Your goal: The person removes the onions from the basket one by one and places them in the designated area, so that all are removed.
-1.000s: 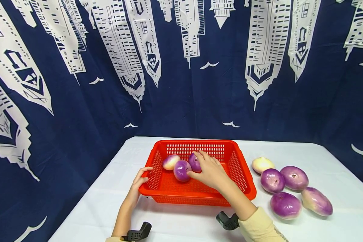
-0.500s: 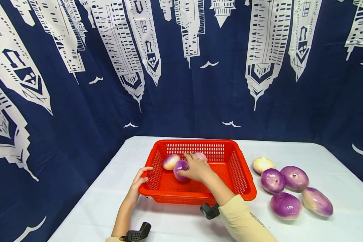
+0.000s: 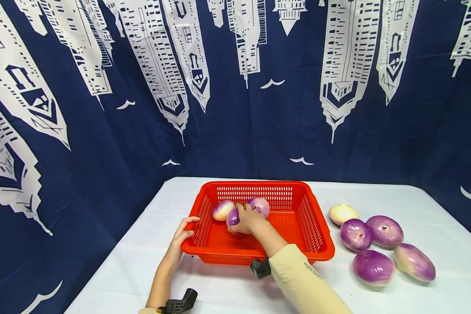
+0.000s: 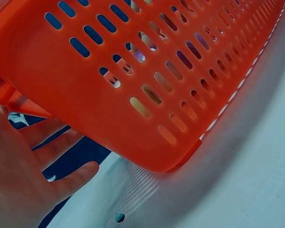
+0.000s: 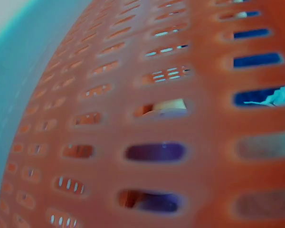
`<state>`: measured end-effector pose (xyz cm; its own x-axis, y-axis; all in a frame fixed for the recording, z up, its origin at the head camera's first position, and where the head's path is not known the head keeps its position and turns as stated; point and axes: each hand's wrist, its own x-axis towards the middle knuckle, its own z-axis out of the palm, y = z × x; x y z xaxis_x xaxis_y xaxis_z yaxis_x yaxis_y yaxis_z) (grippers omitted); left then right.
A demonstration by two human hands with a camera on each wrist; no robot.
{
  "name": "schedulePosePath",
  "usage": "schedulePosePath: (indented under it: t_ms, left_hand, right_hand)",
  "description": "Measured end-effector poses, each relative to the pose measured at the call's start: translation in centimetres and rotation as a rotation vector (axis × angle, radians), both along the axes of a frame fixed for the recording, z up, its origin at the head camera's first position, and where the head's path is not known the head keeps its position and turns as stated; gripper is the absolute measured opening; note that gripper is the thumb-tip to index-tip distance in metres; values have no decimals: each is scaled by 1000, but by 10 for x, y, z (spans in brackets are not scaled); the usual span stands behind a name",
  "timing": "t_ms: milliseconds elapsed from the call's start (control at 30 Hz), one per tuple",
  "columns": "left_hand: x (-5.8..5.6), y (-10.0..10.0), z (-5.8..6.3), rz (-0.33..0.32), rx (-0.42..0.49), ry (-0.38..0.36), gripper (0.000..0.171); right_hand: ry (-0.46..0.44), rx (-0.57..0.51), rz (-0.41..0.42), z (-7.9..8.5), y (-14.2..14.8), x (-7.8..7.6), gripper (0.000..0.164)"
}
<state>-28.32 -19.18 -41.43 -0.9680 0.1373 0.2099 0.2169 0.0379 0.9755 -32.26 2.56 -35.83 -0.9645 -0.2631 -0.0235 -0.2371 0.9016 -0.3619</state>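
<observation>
In the head view, the red plastic basket (image 3: 294, 240) holds 3 purple-and-white onions. My right hand (image 3: 248, 220) grips the front purple onion (image 3: 233, 216) from above, its fingers covering much of it. A paler onion (image 3: 223, 211) lies just left of it, and a purple onion (image 3: 260, 205) sits behind the fingers. My left hand (image 3: 177, 240) holds the left rim, fingers over it and thumb on the outer side. The left wrist view shows that hand (image 4: 28, 175) beside the slotted wall. Through slots in the right wrist view, parts of a purple onion (image 5: 155, 152) show.
Several more onions lie on the white table (image 3: 121, 279) right of the basket: a whitish one (image 3: 343, 213), purple ones such as the front one (image 3: 373, 267), and a long purple-white one (image 3: 414, 262). A dark blue curtain (image 3: 235, 131) hangs behind the table.
My right hand has moved left and toward me, off the back purple onion and onto the front one. The back onion now shows more fully. My left hand stays on the rim.
</observation>
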Motion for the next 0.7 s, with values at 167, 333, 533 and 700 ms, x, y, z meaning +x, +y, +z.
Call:
schedulePosePath:
  t_ms: [167, 333, 533, 700]
  left_hand:
    - [0, 0, 2, 2, 0, -1, 47]
    - [-1, 0, 4, 0, 7, 10, 46]
    - [0, 0, 2, -2, 2, 10, 46]
    - [1, 0, 1, 5, -5, -4, 47]
  right_hand:
    - [19, 56, 10, -3, -4, -1, 80]
    - [24, 116, 30, -8, -5, -3, 79]
    - [62, 172, 80, -10, -7, 1, 74]
    - [71, 180, 119, -10, -8, 3, 72]
